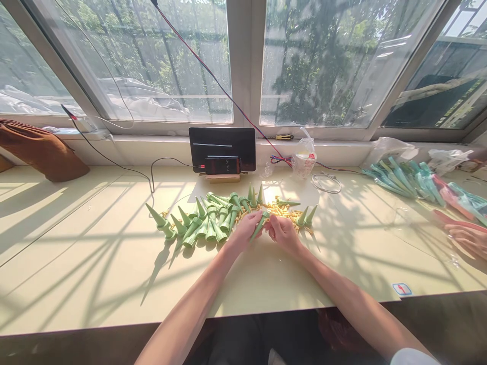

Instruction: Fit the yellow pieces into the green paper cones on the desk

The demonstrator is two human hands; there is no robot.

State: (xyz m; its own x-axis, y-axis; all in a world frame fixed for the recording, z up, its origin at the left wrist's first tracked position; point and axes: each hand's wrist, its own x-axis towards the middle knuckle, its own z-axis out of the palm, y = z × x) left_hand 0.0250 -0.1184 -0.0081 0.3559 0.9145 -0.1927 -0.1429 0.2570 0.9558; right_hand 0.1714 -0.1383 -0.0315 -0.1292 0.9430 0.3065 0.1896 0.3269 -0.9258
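Observation:
My left hand is closed around a green plastic watering spike, its narrow tip pointing down toward me. At the spike's wide capped end, my right hand pinches what looks like a small yellow piece, mostly hidden by the fingers. Both hands are close together above the table. Left of and behind them lies a pile of similar green spikes, some standing on their caps with tips up. Small yellow plastic pieces are heaped just behind my right hand, with a couple of green spikes upright beside them.
A tablet leans at the back with a phone before it. A wrapped cup and coiled white cable stand right of these. Another person's hand is at far right near teal bundles. A brown bag lies left.

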